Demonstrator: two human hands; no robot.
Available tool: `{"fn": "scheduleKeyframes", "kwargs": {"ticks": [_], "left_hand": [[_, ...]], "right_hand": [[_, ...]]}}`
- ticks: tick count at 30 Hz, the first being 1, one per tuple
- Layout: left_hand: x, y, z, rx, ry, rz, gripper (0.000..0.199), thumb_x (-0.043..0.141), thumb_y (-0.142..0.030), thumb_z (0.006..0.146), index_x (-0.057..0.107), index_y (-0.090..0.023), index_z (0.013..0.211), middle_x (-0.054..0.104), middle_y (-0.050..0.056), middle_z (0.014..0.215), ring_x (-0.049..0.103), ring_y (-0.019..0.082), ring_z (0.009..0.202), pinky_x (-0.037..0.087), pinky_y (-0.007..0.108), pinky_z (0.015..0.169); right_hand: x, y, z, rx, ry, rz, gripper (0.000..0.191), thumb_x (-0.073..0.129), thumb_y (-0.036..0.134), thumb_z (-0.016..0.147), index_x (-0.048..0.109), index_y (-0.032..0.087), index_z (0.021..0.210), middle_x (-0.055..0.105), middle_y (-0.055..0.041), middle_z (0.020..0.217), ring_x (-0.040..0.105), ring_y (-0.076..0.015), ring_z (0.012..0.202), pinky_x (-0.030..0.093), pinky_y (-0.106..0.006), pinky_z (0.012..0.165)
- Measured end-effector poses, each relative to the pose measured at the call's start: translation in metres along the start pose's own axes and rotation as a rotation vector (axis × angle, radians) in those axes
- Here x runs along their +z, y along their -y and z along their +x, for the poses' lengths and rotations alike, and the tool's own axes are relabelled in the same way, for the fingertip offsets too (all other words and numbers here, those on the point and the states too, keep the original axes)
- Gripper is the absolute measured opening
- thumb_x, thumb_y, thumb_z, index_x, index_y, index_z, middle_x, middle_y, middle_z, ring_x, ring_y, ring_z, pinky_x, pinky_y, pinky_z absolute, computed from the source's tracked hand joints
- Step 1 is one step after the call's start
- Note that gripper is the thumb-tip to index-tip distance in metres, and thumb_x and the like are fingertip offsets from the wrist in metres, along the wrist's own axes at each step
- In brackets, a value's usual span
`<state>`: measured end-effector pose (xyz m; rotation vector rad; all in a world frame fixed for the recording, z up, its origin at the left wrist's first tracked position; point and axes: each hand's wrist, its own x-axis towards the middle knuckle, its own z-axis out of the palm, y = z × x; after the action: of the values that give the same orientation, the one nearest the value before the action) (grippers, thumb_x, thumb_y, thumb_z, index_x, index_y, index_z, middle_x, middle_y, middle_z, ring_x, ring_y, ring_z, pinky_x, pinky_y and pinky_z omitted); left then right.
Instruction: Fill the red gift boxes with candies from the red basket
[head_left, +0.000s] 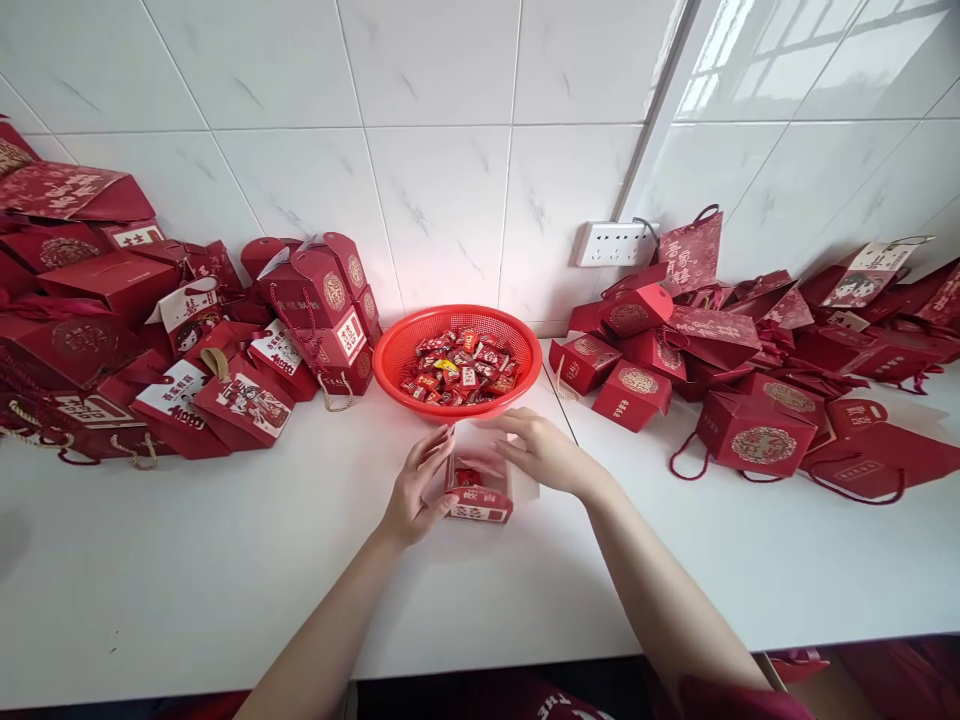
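Box [480,505], a red paper gift box with Chinese lettering on its front, is set on the white tabletop [525,600], in front of the colander and between the two hands. Its top is seen open, pale inner surfaces are exposed, and a red-wrapped sweet [470,478] is visible inside. The box's left side is held by the left hand [414,492]: the thumb is laid at the front corner and the other fingers are bent along the side towards the rear. The right hand [541,450] is placed over the rear right portion, its fingers extended and unclenched; whether anything is pinched beneath them cannot be told. Immediately behind, a red plastic colander [384,365] is noted, its bottom covered by wrapped sweets [465,368], mostly red, with one yellow wrapper among them. To the left of the colander, a stack of red gift boxes [330,310] is stood near the wall, and beyond it a large pile of red gift boxes [97,290] is found, several fitted with cord handles. On the right, a second heap of red gift boxes [761,435] is spread along the tabletop. A white power strip [615,245] is positioned against the marbled wall tiles [442,200], with a dark cable [646,226] at its right end.
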<state>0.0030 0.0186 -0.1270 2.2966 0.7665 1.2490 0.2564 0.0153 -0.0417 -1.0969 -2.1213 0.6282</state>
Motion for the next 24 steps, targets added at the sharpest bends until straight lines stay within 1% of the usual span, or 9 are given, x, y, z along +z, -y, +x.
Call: {"fn": "scheduleKeyframes", "kwargs": {"ticks": [4, 6, 10, 13, 15, 17, 20, 22, 24], "left_hand": [[0.001, -0.004, -0.002, -0.014, 0.054, 0.043, 0.055, 0.057, -0.036, 0.091, 0.048, -0.028, 0.145, 0.038, 0.011, 0.152, 0.042, 0.032, 0.137, 0.042, 0.048, 0.110], [0.001, -0.009, -0.001, -0.025, 0.011, 0.051, 0.052, 0.057, -0.034, 0.090, 0.051, -0.026, 0.141, 0.043, 0.012, 0.148, 0.044, 0.031, 0.135, 0.041, 0.048, 0.110], [0.000, -0.033, 0.007, -0.112, -0.077, 0.035, 0.035, 0.051, -0.031, 0.093, 0.059, -0.023, 0.126, 0.062, 0.010, 0.127, 0.057, 0.027, 0.120, 0.043, 0.047, 0.105], [-0.003, -0.058, 0.018, -0.223, 0.009, 0.160, 0.021, 0.053, -0.033, 0.091, 0.066, -0.023, 0.105, 0.071, 0.005, 0.106, 0.063, 0.025, 0.105, 0.041, 0.046, 0.104], [-0.006, -0.071, 0.023, -0.291, 0.056, 0.238, 0.016, 0.057, -0.031, 0.089, 0.065, -0.023, 0.100, 0.071, 0.003, 0.100, 0.063, 0.023, 0.100, 0.041, 0.044, 0.103], [-0.010, -0.079, 0.025, -0.369, 0.073, 0.241, 0.019, 0.054, -0.026, 0.088, 0.062, -0.023, 0.106, 0.071, 0.002, 0.101, 0.064, 0.021, 0.096, 0.045, 0.039, 0.096], [-0.017, -0.076, 0.021, -0.465, 0.079, 0.172, 0.028, 0.045, -0.019, 0.087, 0.061, -0.022, 0.110, 0.070, 0.003, 0.107, 0.064, 0.020, 0.099, 0.049, 0.030, 0.081], [-0.022, -0.068, 0.016, -0.503, 0.086, 0.109, 0.031, 0.041, -0.017, 0.086, 0.063, -0.021, 0.107, 0.070, 0.003, 0.109, 0.064, 0.020, 0.101, 0.049, 0.029, 0.080], [-0.026, -0.060, 0.011, -0.549, 0.085, 0.031, 0.034, 0.038, -0.017, 0.085, 0.065, -0.020, 0.107, 0.071, 0.003, 0.108, 0.065, 0.020, 0.095, 0.049, 0.029, 0.080]], "right_hand": [[-0.002, -0.001, 0.018, 0.062, 0.064, -0.047, 0.032, 0.051, 0.018, 0.093, 0.068, 0.024, 0.120, 0.073, -0.0052, 0.108, 0.067, -0.0201, 0.090, 0.051, -0.033, 0.082], [-0.001, -0.003, 0.025, 0.096, 0.093, -0.102, 0.031, 0.050, 0.013, 0.091, 0.072, 0.022, 0.111, 0.074, -0.0060, 0.104, 0.066, -0.0217, 0.093, 0.049, -0.032, 0.082], [0.003, -0.005, 0.026, 0.223, 0.087, -0.202, 0.033, 0.050, 0.012, 0.090, 0.067, 0.020, 0.117, 0.073, -0.0078, 0.095, 0.066, -0.0233, 0.089, 0.045, -0.029, 0.074], [0.005, -0.004, 0.018, 0.271, 0.078, -0.174, 0.033, 0.049, 0.014, 0.091, 0.062, 0.022, 0.120, 0.070, -0.0031, 0.080, 0.063, -0.0190, 0.071, 0.043, -0.027, 0.065], [0.006, -0.006, 0.012, 0.271, 0.066, -0.130, 0.028, 0.048, 0.014, 0.091, 0.063, 0.023, 0.113, 0.070, -0.0015, 0.079, 0.061, -0.0168, 0.066, 0.044, -0.026, 0.064], [0.009, -0.009, 0.007, 0.239, 0.055, -0.071, 0.025, 0.045, 0.013, 0.091, 0.066, 0.022, 0.101, 0.071, -0.0020, 0.086, 0.064, -0.0166, 0.073, 0.047, -0.027, 0.070], [0.009, -0.018, -0.001, 0.139, 0.068, 0.021, 0.029, 0.044, 0.012, 0.091, 0.071, 0.022, 0.092, 0.071, -0.0040, 0.107, 0.065, -0.0193, 0.101, 0.048, -0.032, 0.091], [0.005, -0.024, -0.008, 0.085, 0.112, 0.103, 0.028, 0.047, 0.019, 0.094, 0.073, 0.024, 0.103, 0.066, -0.0049, 0.125, 0.056, -0.0222, 0.123, 0.043, -0.035, 0.103], [-0.001, -0.028, -0.017, 0.075, 0.213, 0.201, 0.033, 0.057, 0.035, 0.093, 0.066, 0.026, 0.124, 0.057, -0.0054, 0.139, 0.047, -0.0250, 0.134, 0.039, -0.039, 0.108]]}}
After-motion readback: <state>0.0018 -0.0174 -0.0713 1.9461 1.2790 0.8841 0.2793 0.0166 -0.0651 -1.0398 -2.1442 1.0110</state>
